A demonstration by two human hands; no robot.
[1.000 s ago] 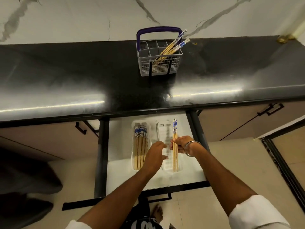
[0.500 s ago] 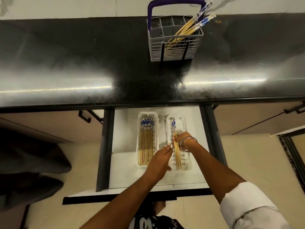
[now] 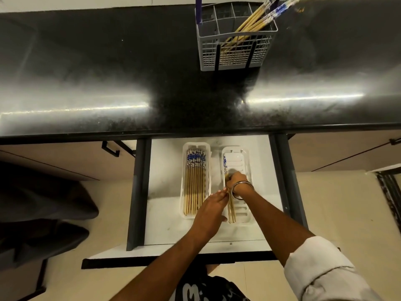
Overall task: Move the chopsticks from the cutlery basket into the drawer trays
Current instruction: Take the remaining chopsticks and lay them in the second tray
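Observation:
A grey cutlery basket point(image 3: 236, 48) with a purple handle stands on the black counter and holds several blue-tipped wooden chopsticks point(image 3: 258, 16). In the open white drawer point(image 3: 165, 192) the left tray point(image 3: 207, 148) holds a flat row of several chopsticks point(image 3: 194, 185). The right tray point(image 3: 245, 161) has a few chopsticks point(image 3: 231, 210) along its left side. My right hand point(image 3: 237, 180), with a metal bangle on the wrist, is closed on these chopsticks near their middle. My left hand point(image 3: 209, 210) touches the same chopsticks with its fingertips from the left.
The black counter point(image 3: 108, 72) overhangs the back of the drawer. Closed cabinet fronts with dark handles flank the drawer point(image 3: 112, 148). Dark cloth lies on the floor at left point(image 3: 43, 213). The drawer's front edge point(image 3: 173, 257) is close to my body.
The camera has tilted down and closer to the drawer. My right hand has shifted the few chopsticks to the left side of the right tray, and my left hand has closed in against them.

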